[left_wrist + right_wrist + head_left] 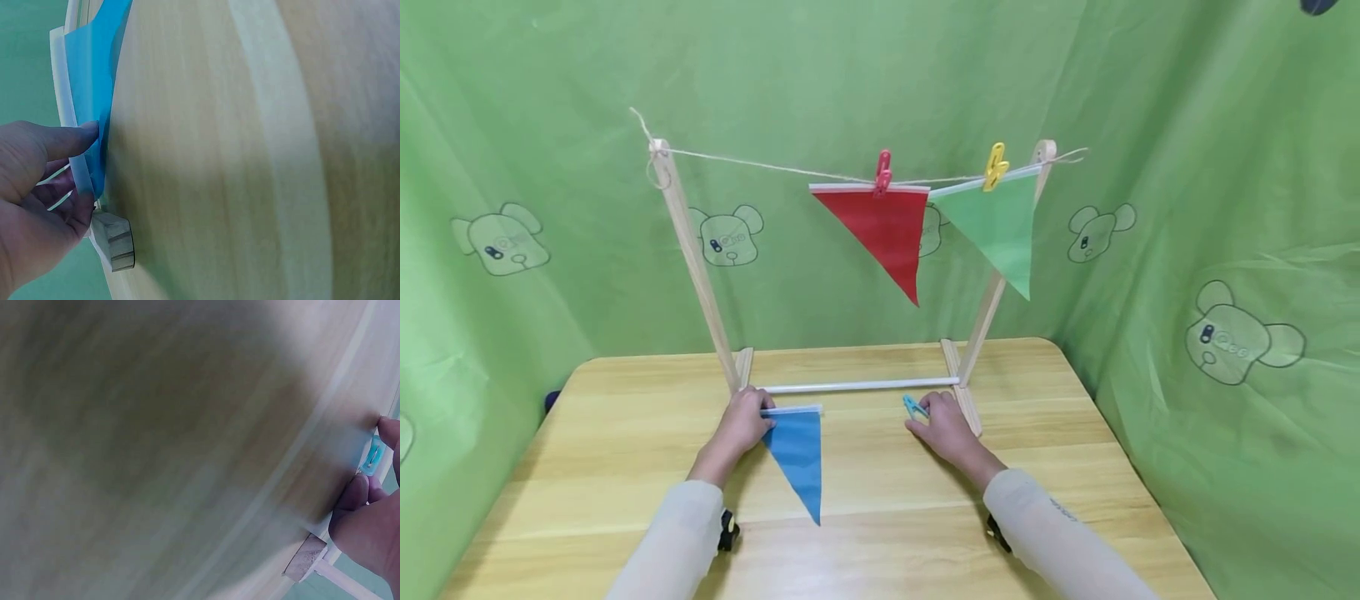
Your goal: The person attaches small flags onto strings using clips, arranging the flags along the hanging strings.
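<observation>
A blue triangular flag [797, 450] with a white top strip hangs from my left hand [745, 421], which pinches it at the strip's left end. The left wrist view shows the thumb on the near face of the blue flag [94, 75] and the fingers behind it. My right hand [943, 425] holds a light-blue clothespin [913, 407] between thumb and fingers, above the table near the right foot of the stand. In the right wrist view the clothespin [373, 455] is partly hidden by the fingers. Overhead, a red flag [887, 225] and a green flag [1000, 221] hang from a string.
The string [760, 164] runs between two wooden posts, left [696, 258] and right [988, 312]. A red clothespin [883, 173] and a yellow clothespin [996, 167] grip the hung flags. A white rod [857, 386] joins the posts low down. Green cloth [850, 67] surrounds the wooden table [880, 550].
</observation>
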The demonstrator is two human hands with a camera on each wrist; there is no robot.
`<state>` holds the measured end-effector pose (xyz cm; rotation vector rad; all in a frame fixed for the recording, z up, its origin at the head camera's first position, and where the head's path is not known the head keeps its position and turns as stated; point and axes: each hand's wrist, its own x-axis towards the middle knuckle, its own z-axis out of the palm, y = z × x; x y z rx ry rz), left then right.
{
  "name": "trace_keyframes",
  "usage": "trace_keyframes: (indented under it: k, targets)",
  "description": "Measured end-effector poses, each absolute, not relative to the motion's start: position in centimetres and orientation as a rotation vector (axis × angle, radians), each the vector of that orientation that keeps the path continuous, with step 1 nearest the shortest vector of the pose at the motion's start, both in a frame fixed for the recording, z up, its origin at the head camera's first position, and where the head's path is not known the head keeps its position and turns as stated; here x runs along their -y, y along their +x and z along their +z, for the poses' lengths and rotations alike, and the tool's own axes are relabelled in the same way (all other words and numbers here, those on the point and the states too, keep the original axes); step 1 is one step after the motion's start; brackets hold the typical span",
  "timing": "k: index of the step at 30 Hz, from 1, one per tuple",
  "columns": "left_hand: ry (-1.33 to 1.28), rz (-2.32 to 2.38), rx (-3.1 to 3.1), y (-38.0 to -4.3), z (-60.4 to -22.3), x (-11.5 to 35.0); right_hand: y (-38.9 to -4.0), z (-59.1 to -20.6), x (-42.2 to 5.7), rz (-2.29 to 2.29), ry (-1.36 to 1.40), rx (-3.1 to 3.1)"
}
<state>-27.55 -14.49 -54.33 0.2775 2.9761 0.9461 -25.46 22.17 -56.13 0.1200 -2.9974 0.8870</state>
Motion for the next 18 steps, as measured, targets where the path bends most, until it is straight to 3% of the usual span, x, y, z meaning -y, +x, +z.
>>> trace_keyframes:
  k: [18]
  targets:
    - [0.304, 0.913, -3.037, -27.10, -54.68, 14.02, -25.77, -56.08, -22.44, 0.911, 0.098, 3.014]
